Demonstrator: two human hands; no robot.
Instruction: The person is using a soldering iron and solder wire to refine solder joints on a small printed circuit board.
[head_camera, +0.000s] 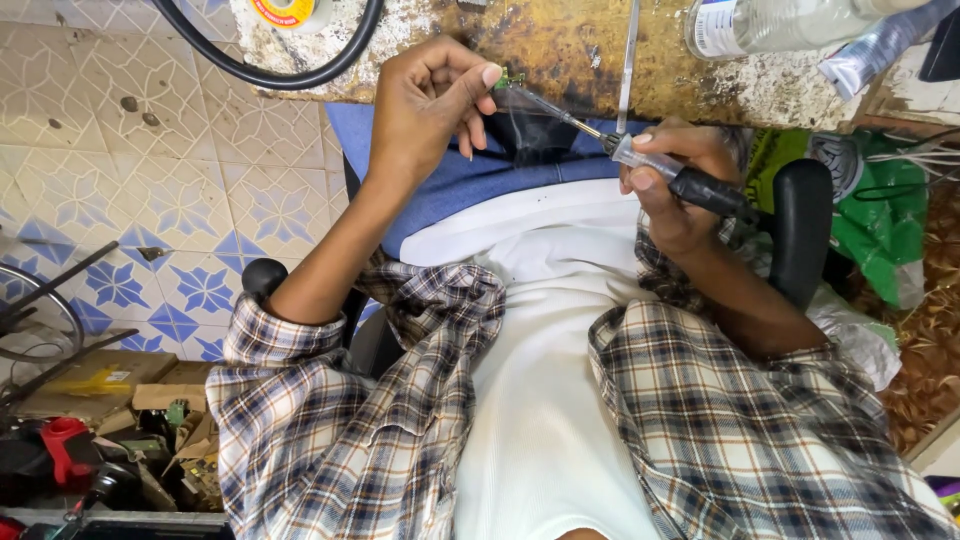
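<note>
My left hand (430, 100) pinches a tiny green part (512, 77) between thumb and fingertips, just below the edge of a worn workbench (560, 45). In my right hand (675, 180) I grip a screwdriver (690, 180) with a clear and black handle. Its metal shaft (555, 110) runs up and left, and the tip meets the green part. Both hands hover over my lap, above a white shirt and plaid sleeves.
A black cable (270, 70) loops off the bench at top left. A clear bottle (780, 25) lies on the bench top right. A black chair armrest (805, 230) and green bag (880, 220) sit to the right. Boxes and tools (100, 440) clutter the tiled floor at lower left.
</note>
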